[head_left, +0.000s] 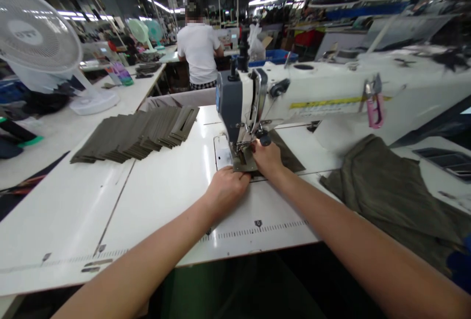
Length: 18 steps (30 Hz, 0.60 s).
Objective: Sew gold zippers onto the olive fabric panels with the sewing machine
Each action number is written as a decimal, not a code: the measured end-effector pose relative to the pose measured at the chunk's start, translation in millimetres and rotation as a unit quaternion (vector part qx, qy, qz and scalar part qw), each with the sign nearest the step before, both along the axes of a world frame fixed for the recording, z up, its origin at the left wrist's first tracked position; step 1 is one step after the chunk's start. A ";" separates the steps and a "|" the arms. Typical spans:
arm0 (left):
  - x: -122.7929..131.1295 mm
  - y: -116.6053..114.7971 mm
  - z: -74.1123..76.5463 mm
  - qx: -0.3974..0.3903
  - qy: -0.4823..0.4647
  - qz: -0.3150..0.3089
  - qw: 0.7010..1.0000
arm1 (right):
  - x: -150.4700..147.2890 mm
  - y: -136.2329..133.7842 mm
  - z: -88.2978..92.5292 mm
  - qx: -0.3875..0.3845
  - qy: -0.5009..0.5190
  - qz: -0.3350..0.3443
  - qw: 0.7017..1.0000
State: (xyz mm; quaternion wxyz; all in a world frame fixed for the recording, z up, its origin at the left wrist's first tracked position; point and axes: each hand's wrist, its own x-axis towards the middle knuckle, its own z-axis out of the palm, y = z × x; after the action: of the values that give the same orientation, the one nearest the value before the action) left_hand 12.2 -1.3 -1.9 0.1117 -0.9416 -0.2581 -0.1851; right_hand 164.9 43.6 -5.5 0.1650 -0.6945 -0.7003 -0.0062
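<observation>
Under the head of a white and dark-grey sewing machine (pixel 230 105), my two hands are close together at a flat piece of olive-grey fabric (pixel 290 154). My left hand (pixel 227 190) is narrow, with its fingers curled at the near edge of this piece; I cannot tell if they pinch it. My right hand (pixel 268 158) lies on the fabric just beside the needle area, fingers bent, and their tips are partly hidden, so their grip also I cannot tell. The fabric extends behind my right hand, flat upon the glossy white table (pixel 158 211), which bears a printed scale near its front edge. To the right lies a loose, crumpled heap of olive cloth (pixel 386 186). Above it, pink-handled metal snips (pixel 375 108) hang at the machine's arm. To the left, many olive-grey cut pieces (pixel 136 132) lie overlapping in a slanted row. Beyond them stands a round white fan (pixel 40 29), and farther away a person in a white shirt (pixel 198 56) has the back towards me.
</observation>
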 end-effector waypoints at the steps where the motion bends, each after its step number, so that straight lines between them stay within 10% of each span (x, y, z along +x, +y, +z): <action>1: -3.1 -4.4 1.8 0.003 -0.002 -0.004 1.000 | 3.3 -4.9 1.3 0.012 0.011 0.016 1.000; 10: -25.6 -10.3 0.2 -0.051 -0.080 0.038 0.995 | 31.4 -59.1 -21.3 0.146 0.098 0.302 0.937; 18: -24.5 2.9 6.3 -0.017 0.035 -0.041 0.998 | 29.9 -52.7 -20.2 0.142 0.118 0.313 0.932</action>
State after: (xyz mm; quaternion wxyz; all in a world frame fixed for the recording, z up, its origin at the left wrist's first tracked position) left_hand -12.4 1.6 4.4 0.0965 -0.9591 -0.2185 -0.1518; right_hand 194.8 -9.1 -25.7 0.3372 -0.4051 -0.8494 0.0283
